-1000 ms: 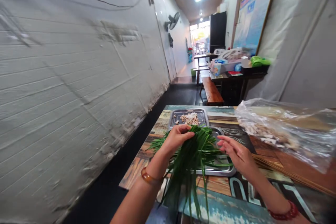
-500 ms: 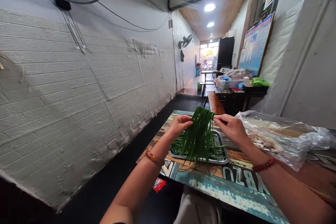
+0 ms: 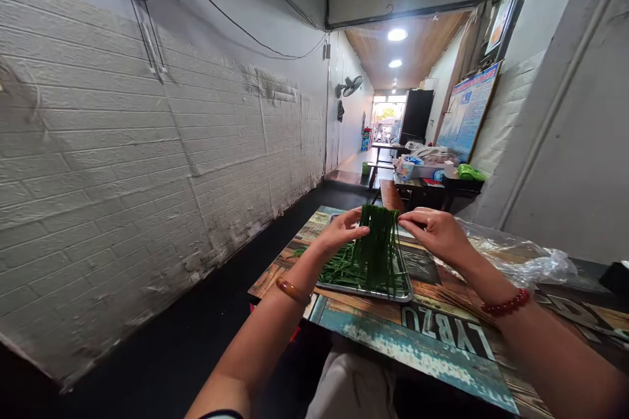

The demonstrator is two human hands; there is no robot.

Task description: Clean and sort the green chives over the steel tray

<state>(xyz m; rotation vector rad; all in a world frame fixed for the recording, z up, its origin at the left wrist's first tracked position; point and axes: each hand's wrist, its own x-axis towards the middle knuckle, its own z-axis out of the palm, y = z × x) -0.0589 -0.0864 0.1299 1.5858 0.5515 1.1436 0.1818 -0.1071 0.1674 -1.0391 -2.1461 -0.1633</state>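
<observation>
A row of long green garlic chives (image 3: 377,245) hangs like a curtain between my two hands, folded over at the top. At its upper left edge, my left hand (image 3: 340,233) grips the chives with thumb and fingers. My right hand (image 3: 436,230) pinches the upper right corner; whether a thin stick runs through the fold, I cannot make out. Below hangs the metal tray (image 3: 405,296), with more loose chives (image 3: 339,268) lying in it. The lower ends of the held bunch reach down over the tray.
The tray stands on a wood-patterned table (image 3: 373,334). Thin brown sticks (image 3: 459,300) lie right of it, near a clear plastic bag (image 3: 533,265). A white brick wall (image 3: 147,209) runs along the left. Farther back, a second table holds bags and a green bundle (image 3: 470,173).
The view has shifted slightly, showing more of the table front. The chives now hang straighter and look more gathered at the top. Both hands keep hold of them.
</observation>
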